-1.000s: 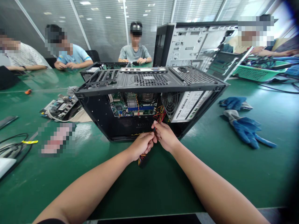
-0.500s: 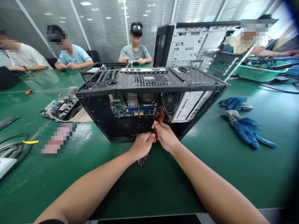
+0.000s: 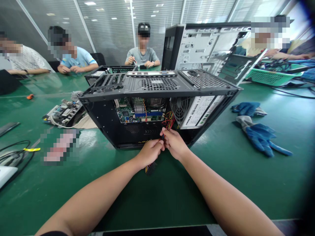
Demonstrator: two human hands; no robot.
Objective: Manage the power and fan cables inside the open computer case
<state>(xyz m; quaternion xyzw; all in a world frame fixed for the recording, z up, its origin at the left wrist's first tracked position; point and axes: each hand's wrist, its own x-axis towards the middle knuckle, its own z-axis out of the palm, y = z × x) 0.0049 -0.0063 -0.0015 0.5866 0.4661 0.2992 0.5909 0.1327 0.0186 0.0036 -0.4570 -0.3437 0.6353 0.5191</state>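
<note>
An open black computer case [image 3: 157, 87] lies on its side on the green table [image 3: 246, 177], showing a motherboard [image 3: 137, 109] and a power supply [image 3: 194, 109]. A bundle of red, yellow and black power cables [image 3: 168, 121] runs out of the case toward me. My left hand [image 3: 149, 153] is closed on this bundle, and a black connector [image 3: 150, 168] hangs below it. My right hand [image 3: 174, 142] pinches the same cables just beside the left, at the case's front opening.
A pair of blue gloves [image 3: 258, 132] lies at the right. A loose circuit board [image 3: 64, 113] and black cords [image 3: 14, 155] sit at the left. A second, upright case [image 3: 204, 46] and a green basket [image 3: 273, 77] stand behind. Several people sit across the table.
Both hands stay on the cables with barely any shift. The connector below my left hand has swung slightly to the right. A person opposite has raised a hand.
</note>
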